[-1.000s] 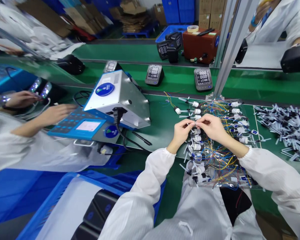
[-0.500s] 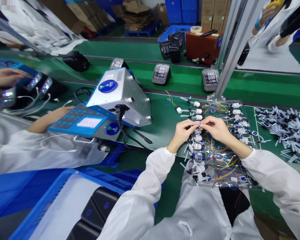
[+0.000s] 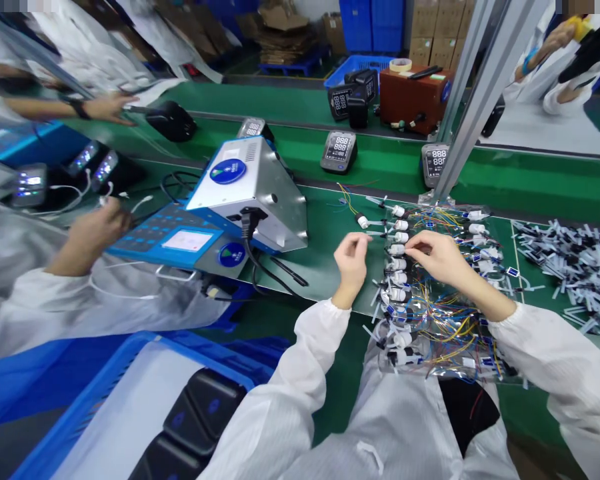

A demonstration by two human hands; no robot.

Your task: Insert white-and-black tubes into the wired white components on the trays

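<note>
Small white cylindrical parts (image 3: 398,264) with coloured wires (image 3: 455,327) lie in a row on clear plastic in front of me. My right hand (image 3: 437,257) is at this row, thumb and forefinger pinched at the end of one white part. Left of the row, my left hand (image 3: 351,260) hangs over the green bench with thumb and fingertips close together; whatever may be between them is too small to name. Pale strips stick out from the parts' left ends. One loose white part with yellow wires (image 3: 362,221) lies beyond my left hand.
To the right is a pile of black and pale strips (image 3: 570,260). A silver-blue test box (image 3: 255,200) with a black cable stands left. A metal post (image 3: 475,100) rises behind the parts. A blue crate (image 3: 140,347) is at lower left, beside another person's hand (image 3: 93,233).
My left hand has moved left, away from my right hand and the row. My right hand remains at the row. The other person's hands have moved, and the view has shifted slightly.
</note>
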